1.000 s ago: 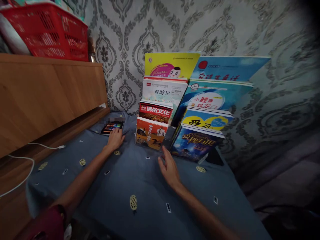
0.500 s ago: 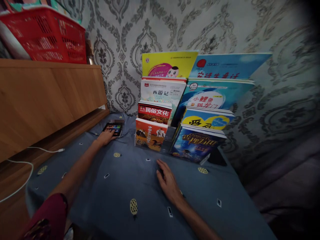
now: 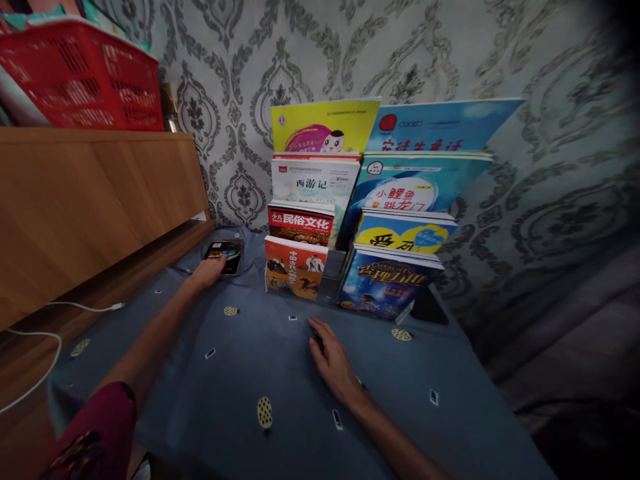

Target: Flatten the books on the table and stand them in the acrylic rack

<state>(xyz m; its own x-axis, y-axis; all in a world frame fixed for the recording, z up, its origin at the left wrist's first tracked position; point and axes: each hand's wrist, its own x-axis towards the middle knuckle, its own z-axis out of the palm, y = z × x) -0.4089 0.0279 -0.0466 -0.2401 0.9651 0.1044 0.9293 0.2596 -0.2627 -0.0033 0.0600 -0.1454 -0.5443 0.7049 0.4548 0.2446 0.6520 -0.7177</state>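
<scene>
My left hand (image 3: 209, 270) reaches to the far left of the cloth, its fingers stretched over a dark, flat rectangular thing (image 3: 231, 265). That thing shows a small pale square and a coloured patch; whether it is a book or a screen I cannot tell. My right hand (image 3: 333, 360) rests on the blue-grey cloth (image 3: 200, 400), fingers loosely apart and holding nothing. Beyond it stand two stepped rows of books, with an orange book (image 3: 295, 270) front left and a dark blue book (image 3: 387, 283) front right. A clear stand (image 3: 331, 275) shows between them.
A wooden cabinet (image 3: 95, 213) borders the left side, with a red basket (image 3: 80, 73) on top. A white cable (image 3: 60, 347) lies below it. Patterned wallpaper (image 3: 240, 127) rises behind the books. A black flat object (image 3: 431, 308) lies behind the right row.
The view has shifted slightly, so the books sit a little farther left. The dark thing under my left hand shows a different picture. My right hand stays on the cloth.
</scene>
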